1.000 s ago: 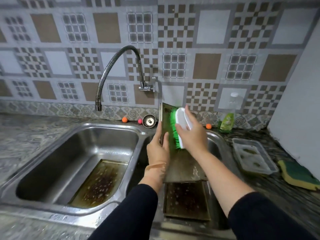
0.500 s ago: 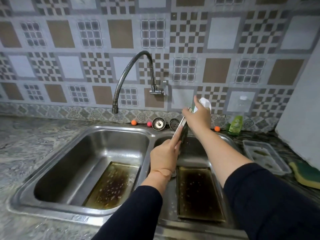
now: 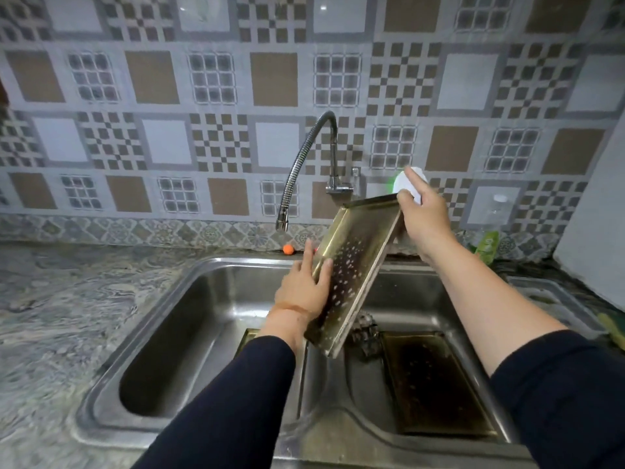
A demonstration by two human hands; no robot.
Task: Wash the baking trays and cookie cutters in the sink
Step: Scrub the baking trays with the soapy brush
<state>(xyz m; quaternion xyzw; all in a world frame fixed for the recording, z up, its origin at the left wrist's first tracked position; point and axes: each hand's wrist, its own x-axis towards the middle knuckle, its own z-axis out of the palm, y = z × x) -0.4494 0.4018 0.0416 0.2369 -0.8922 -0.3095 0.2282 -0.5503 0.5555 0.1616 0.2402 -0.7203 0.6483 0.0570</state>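
Baking tray [image 3: 351, 265] held tilted above divider of double sink [image 3: 209, 275], left hand [image 3: 304, 289] clasped on its left rim. White brush [image 3: 411, 184] gripped by right hand [image 3: 424, 221] at tray's upper right corner. Second tray [image 3: 436, 380] lay flat in right basin.

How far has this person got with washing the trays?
Nothing looks finished. In hand: the left hand tilts a sudsy tray over the sink, and the right hand holds a white brush at its top edge. Left: a dark, stained tray in the right basin. No cookie cutters visible.
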